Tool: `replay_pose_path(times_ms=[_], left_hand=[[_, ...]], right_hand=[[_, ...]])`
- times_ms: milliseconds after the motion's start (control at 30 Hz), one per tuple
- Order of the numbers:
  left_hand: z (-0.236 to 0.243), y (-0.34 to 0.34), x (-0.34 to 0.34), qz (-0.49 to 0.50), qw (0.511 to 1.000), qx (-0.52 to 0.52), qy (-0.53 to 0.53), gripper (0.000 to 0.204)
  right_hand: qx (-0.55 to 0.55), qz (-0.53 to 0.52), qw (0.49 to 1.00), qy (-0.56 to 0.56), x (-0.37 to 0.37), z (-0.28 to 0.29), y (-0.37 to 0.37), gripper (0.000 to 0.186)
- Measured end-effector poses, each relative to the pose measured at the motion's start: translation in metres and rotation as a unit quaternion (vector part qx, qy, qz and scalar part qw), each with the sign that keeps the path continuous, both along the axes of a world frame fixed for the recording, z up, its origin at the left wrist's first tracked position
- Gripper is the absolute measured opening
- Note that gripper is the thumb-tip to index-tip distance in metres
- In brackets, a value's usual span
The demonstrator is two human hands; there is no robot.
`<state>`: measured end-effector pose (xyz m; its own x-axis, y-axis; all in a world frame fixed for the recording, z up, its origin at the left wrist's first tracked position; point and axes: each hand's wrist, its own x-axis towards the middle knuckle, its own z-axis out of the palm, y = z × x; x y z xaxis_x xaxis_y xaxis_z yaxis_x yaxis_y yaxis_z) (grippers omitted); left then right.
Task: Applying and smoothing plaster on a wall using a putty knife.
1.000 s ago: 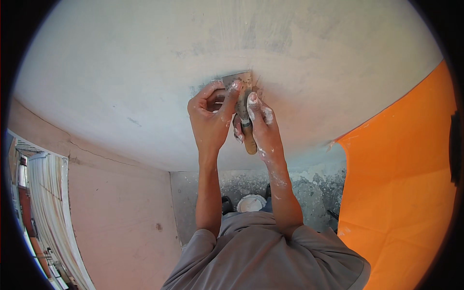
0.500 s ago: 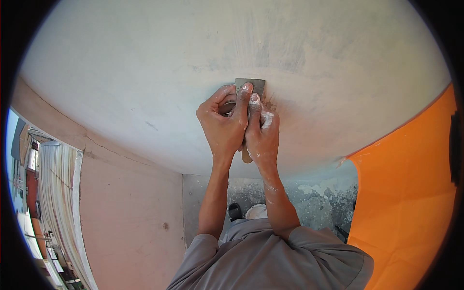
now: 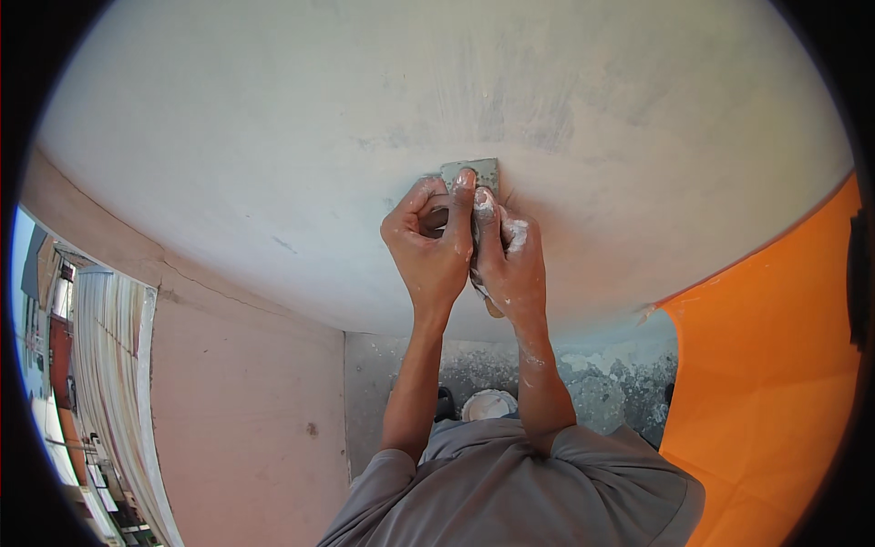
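Both hands are on a putty knife (image 3: 486, 168) with a grey metal blade, whose top edge meets the pale wall (image 3: 273, 137). My left hand (image 3: 432, 248) has its thumb pressed along the blade and its fingers curled beside it. Close against it, my right hand (image 3: 513, 266) is closed round the tool, with white putty smeared over its thumb and knuckles. The end of a wooden handle (image 3: 493, 310) shows below the hands; the rest of the handle is covered. Streaky grey marks run over the wall above the blade.
A bright orange sheet (image 3: 766, 356) hangs along the right. On the left stands a pinkish wall (image 3: 246, 401), with long pale strips (image 3: 114, 365) beyond it. Below my arms, a white-coated bucket (image 3: 488, 404) sits on the speckled grey floor (image 3: 602, 374), beside a dark sandal (image 3: 445, 403).
Both hands and the putty knife have shifted slightly down and to the right. The grip has stayed much the same, and my forearms have moved right with it.
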<state>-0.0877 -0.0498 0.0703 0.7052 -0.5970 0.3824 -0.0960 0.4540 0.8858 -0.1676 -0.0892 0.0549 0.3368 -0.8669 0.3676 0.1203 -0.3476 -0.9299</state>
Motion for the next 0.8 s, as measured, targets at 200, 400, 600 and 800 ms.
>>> replay_pose_path(times_ms=[200,400,600,800], left_hand=[[0.0,-0.007,-0.002,0.021,0.998,-0.045,0.036,0.033],[-0.002,0.0,0.002,0.014,0.999,-0.007,0.05,0.034],[-0.004,0.0,0.009,0.029,0.998,-0.014,0.057,0.032],[0.008,-0.002,0.005,0.046,0.996,-0.056,0.055,0.04]], right_hand=[[-0.023,-0.023,0.996,0.085,-0.003,0.013,0.009,0.035],[0.006,-0.018,0.997,0.076,0.004,0.001,0.009,0.042],[0.083,0.037,0.995,0.048,0.001,0.018,0.012,0.046],[-0.011,-0.012,0.999,0.032,0.008,0.013,0.012,0.05]])
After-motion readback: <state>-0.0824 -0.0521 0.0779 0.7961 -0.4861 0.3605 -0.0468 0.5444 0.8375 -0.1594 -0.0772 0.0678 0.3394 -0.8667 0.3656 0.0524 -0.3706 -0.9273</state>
